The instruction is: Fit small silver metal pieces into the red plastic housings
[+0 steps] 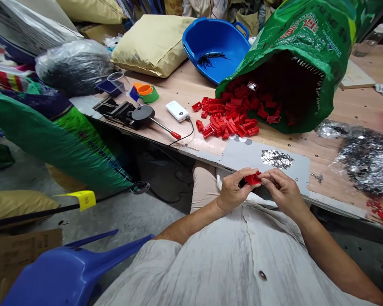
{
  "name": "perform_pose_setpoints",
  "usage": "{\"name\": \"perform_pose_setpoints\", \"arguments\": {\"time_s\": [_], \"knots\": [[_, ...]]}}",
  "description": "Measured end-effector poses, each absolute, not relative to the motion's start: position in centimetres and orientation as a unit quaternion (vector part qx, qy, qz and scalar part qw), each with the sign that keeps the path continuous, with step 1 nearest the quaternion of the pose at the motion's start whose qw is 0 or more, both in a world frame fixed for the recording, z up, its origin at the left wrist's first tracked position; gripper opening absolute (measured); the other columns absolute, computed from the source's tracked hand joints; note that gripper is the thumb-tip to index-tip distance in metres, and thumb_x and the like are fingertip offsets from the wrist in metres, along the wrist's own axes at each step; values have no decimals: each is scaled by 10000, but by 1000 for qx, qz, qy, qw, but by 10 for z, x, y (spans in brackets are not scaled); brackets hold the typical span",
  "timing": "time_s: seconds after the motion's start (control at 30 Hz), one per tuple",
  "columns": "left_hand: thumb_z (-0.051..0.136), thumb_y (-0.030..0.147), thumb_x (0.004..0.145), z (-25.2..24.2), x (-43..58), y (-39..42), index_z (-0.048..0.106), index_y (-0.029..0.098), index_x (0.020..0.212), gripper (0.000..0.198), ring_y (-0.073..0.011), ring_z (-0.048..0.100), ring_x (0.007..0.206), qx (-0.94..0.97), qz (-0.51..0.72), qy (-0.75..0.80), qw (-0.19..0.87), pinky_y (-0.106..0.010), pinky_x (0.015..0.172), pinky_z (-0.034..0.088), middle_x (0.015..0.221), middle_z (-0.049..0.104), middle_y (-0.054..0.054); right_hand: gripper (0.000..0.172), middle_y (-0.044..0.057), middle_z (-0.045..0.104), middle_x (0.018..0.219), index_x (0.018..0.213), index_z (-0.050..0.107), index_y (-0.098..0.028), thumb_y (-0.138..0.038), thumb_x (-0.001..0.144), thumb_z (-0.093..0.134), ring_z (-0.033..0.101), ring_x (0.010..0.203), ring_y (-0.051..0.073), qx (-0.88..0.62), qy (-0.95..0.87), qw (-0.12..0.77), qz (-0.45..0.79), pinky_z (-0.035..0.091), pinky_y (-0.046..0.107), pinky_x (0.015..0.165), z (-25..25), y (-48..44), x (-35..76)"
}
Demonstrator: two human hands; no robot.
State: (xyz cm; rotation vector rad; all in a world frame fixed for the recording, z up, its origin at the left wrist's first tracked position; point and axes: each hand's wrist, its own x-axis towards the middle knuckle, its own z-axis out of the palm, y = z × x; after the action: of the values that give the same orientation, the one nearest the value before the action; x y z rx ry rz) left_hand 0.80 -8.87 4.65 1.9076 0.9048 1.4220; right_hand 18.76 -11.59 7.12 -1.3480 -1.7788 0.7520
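Observation:
A small red plastic part is pinched in my left hand, just off the table's front edge. My right hand is closed at the right end of that part, its thumb and fingertips together; whatever is between them is too small to make out. Just beyond my hands, a pile of small shiny metal pieces lies on a grey sheet. Loose red plastic parts spill onto the table from the mouth of a green woven sack.
A black hand press with a red-tipped lever stands at left, beside a white power bank with a cable. Behind are a blue basin and a tan sack. Bagged metal pieces lie right. A blue chair stands lower left.

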Motion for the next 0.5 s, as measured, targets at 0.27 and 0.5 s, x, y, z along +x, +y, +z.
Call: {"name": "perform_pose_setpoints", "arguments": {"time_s": [0.27, 0.5], "knots": [[723, 239, 821, 45, 7, -88, 638, 220, 1124, 315, -202, 713, 1039, 723, 531, 329, 295, -401, 997, 565, 1076, 753, -56, 245, 15, 634, 836, 902, 636, -224, -464, 859, 630, 545, 716, 153, -581, -576, 391, 422, 438, 289, 667, 73, -110, 195], [708, 185, 820, 43, 10, -90, 633, 193, 1130, 319, -201, 714, 1021, 748, 523, 274, 303, -405, 1011, 552, 1073, 748, -78, 325, -23, 506, 746, 768, 483, -223, -484, 797, 674, 458, 658, 125, -543, -559, 377, 500, 392, 257, 580, 71, -103, 191]]}}
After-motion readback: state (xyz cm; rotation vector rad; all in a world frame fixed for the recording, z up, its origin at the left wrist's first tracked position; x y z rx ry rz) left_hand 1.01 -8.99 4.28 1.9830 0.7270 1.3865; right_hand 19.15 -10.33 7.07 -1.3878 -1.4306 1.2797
